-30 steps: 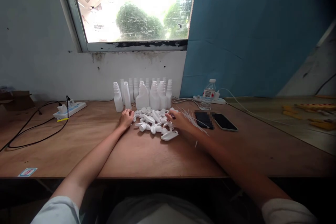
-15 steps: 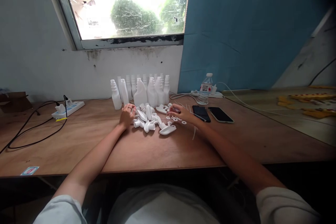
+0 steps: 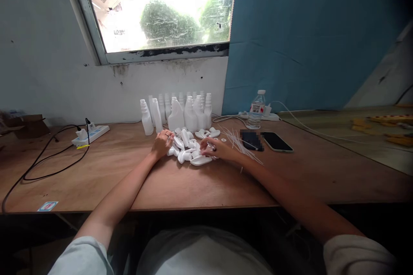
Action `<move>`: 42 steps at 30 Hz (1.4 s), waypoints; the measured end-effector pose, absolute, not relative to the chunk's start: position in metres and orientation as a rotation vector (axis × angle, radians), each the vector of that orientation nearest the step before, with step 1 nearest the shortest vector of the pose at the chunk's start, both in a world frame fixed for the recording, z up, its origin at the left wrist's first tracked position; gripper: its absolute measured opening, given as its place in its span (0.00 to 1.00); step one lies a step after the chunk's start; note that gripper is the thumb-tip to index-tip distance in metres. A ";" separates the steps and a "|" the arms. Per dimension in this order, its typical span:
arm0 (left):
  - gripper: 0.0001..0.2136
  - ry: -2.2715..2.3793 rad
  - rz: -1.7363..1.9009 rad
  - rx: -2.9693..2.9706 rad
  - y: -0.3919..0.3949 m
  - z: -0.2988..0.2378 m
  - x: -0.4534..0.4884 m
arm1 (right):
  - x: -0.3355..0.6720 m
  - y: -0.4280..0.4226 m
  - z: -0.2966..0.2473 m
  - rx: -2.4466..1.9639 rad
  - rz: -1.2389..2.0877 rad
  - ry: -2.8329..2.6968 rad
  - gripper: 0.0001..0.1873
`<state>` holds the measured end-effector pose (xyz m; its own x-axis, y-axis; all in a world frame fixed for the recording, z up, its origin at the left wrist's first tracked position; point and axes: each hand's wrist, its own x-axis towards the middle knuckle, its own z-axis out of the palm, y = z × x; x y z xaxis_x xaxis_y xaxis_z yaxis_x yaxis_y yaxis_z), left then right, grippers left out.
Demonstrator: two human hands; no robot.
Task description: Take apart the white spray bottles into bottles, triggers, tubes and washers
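A heap of white plastic spray-head parts (image 3: 189,146) lies on the wooden table (image 3: 180,184) between my two hands. My left hand (image 3: 163,143), with a ring on one finger, rests curled against the heap's left edge. My right hand (image 3: 214,149) has its fingers closed over the heap's right side, pinching a small dark piece I cannot make out. Behind the heap stands a cluster of white empty bottles (image 3: 179,114) against the wall. Thin white tubes (image 3: 238,142) lie fanned out to the right of my right hand.
Two dark phones (image 3: 277,142) lie right of the tubes, with a water bottle (image 3: 257,109) and a white cable behind. A white power strip (image 3: 90,134) with black cords sits at the left. A cardboard box (image 3: 26,122) is at the far left.
My right hand has moved left onto the right side of the heap, covering the small white rings that lay there. My left hand has stayed at the heap's left edge.
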<state>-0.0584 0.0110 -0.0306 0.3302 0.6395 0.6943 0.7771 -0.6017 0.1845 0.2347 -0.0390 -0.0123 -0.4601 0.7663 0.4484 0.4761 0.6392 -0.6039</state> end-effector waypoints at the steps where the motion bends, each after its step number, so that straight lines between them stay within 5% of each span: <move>1: 0.12 -1.299 -1.131 -2.407 0.012 -0.031 -0.059 | 0.237 -0.036 -0.011 -0.978 0.486 -2.122 0.15; 11: 0.12 -1.342 -1.083 -2.396 0.017 -0.031 -0.065 | 0.313 0.007 -0.006 -1.295 0.193 -1.728 0.26; 21: 0.11 -1.509 -1.112 -2.288 0.031 -0.035 -0.082 | 0.314 0.006 -0.005 -1.414 0.038 -1.619 0.18; 42: 0.13 -1.691 -1.184 -2.282 0.046 -0.046 -0.086 | 0.300 0.002 -0.011 -1.271 0.374 -1.677 0.22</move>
<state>-0.0855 0.0456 -0.0464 0.1009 0.7893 0.6057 0.8391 -0.3946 0.3744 0.2997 0.0025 -0.0114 0.0068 0.8646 0.5023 0.5692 0.4096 -0.7128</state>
